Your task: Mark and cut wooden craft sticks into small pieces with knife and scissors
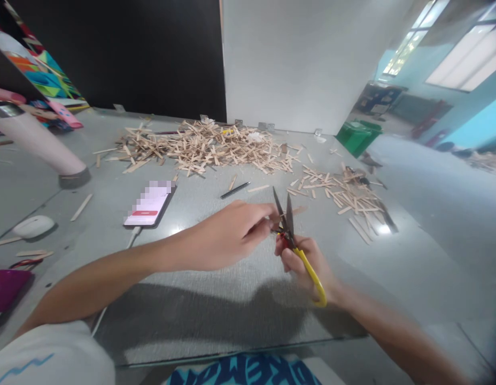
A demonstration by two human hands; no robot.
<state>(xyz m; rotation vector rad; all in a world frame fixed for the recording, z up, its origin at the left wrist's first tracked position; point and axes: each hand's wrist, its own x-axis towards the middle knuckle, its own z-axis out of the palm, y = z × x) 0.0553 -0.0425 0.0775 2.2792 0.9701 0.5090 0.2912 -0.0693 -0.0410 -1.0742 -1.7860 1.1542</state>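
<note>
My right hand (302, 262) grips a pair of scissors (308, 270) with yellow handles and a red part near the pivot. The dark blades point away from me and stand apart. Between them runs a thin wooden stick (299, 210), its far end showing to the right of the blades. My left hand (235, 230) pinches the other end of this stick, close beside the blades; the fingertips partly hide it. On the table ahead of both hands lie a dark pen (235, 190) and a few loose wooden pieces.
A wide heap of wooden stick pieces (208, 147) lies along the board at the back; a smaller pile (352, 192) is near the right edge. To the left are a plugged-in phone (149, 206), a white mouse (33, 226) and a pale bottle (43, 141). A green bin (358, 136) stands beyond.
</note>
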